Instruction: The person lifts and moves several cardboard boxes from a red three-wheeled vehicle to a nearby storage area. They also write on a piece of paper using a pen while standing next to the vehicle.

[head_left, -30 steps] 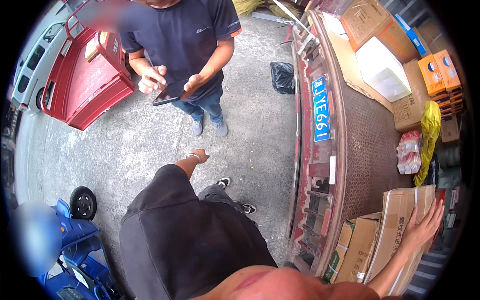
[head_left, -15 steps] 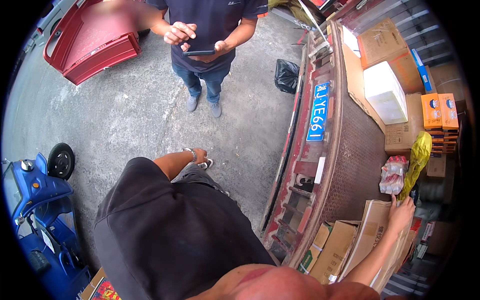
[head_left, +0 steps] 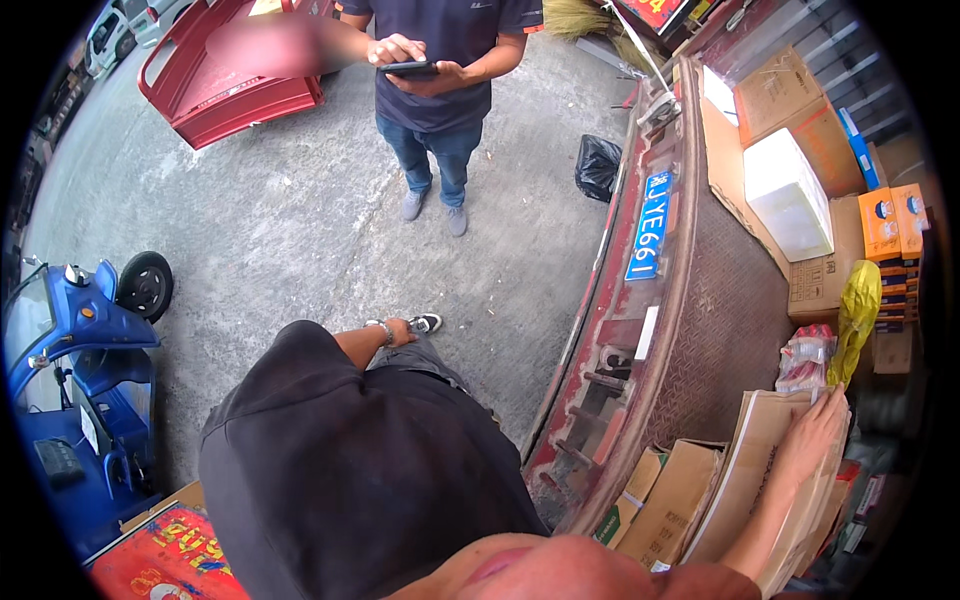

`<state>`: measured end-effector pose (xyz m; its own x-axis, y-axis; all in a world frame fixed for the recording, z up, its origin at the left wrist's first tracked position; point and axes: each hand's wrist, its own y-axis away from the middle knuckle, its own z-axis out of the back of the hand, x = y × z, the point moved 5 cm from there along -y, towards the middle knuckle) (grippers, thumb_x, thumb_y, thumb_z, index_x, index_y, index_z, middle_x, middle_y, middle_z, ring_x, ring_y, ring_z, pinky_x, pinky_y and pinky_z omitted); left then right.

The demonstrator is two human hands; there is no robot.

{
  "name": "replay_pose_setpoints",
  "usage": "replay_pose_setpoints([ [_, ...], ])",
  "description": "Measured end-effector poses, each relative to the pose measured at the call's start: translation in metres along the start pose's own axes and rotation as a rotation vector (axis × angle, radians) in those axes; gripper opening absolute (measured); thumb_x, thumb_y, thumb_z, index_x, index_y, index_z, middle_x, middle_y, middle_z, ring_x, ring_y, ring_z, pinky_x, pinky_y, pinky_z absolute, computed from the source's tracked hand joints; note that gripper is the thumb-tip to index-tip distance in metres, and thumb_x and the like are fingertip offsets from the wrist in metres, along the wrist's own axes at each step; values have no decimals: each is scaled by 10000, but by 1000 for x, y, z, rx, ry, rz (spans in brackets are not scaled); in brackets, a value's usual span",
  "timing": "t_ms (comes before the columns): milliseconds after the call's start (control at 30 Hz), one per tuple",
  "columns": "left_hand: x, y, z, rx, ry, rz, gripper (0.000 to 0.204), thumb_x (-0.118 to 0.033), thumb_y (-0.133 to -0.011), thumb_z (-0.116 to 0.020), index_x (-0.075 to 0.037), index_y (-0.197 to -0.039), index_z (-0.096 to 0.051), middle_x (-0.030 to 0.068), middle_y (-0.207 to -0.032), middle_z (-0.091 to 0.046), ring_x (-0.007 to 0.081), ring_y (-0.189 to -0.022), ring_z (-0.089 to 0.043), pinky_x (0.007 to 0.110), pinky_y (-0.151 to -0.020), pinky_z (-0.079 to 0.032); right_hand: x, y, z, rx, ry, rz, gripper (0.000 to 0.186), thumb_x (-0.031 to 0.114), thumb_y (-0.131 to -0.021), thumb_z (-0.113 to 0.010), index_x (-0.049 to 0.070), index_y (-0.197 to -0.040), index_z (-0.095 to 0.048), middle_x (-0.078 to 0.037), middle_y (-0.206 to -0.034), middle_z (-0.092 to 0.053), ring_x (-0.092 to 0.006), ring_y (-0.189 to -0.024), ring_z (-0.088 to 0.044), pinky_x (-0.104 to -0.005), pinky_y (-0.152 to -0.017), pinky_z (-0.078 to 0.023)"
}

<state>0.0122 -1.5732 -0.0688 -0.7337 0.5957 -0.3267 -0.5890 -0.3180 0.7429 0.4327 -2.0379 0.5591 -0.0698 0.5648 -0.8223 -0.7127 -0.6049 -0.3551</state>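
My right hand (head_left: 808,437) reaches over a tall cardboard carton (head_left: 742,468) on the truck bed. Its fingers are stretched out and lie along the carton's upper edge, with nothing visible held in them. Just beyond the fingertips are a clear plastic-wrapped pack with red parts (head_left: 805,358) and a crumpled yellow plastic bag (head_left: 857,318). On the other side, my left hand (head_left: 400,332) hangs by my grey trousers at the thigh, a metal band on its wrist. Its fingers are mostly hidden, so its grip does not show.
More cartons (head_left: 672,495), a white box (head_left: 788,195) and orange boxes (head_left: 895,222) stand on the truck bed (head_left: 690,345). Facing me, a person (head_left: 440,110) holds a phone (head_left: 408,69). A blue three-wheeler (head_left: 85,370) is parked left; a black bag (head_left: 598,167) lies near the truck.
My right hand has moved from beside the yellow bag's lower end onto the carton edge. The other person's raised hand has come down to the phone. The whole view has shifted slightly.
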Motion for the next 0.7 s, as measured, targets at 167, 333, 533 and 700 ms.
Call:
replay_pose_setpoints([
  [167,-63,-1,13,26,-20,-91,541,-503,-890,-589,-85,-1229,-645,182,-1213,-659,354,-1150,-609,429,-987,-470,-16,28,-4,116,73,-31,393,188,-914,-583,-2,-1257,-552,-89,-1450,-446,-256,-1327,-431,-364,-1068,-390],
  [333,-64,-5,23,-6,159,-50,521,-474,-906,-570,-70,-1226,-650,193,-1252,-638,367,-1190,-583,437,-1003,-457,4,19,1,182,72,29,206,142,-883,-590,35,-1058,-609,-66,-1264,-540,-225,-1192,-522,-354,-981,-454],
  [533,-48,-7,0,-31,105,-41,512,-502,-891,-581,-82,-1161,-694,192,-1201,-662,358,-1147,-613,428,-988,-469,-1,27,19,214,18,-74,250,274,-831,-717,84,-937,-593,-58,-967,-615,-224,-880,-680,-329,-694,-575],
  [700,-56,9,8,-21,99,-7,528,-518,-867,-607,-93,-1170,-689,187,-1145,-687,346,-1116,-632,417,-964,-485,2,44,2,326,-143,-131,244,265,-833,-724,59,-919,-623,-115,-923,-682,-280,-794,-716,-378,-665,-585],
])
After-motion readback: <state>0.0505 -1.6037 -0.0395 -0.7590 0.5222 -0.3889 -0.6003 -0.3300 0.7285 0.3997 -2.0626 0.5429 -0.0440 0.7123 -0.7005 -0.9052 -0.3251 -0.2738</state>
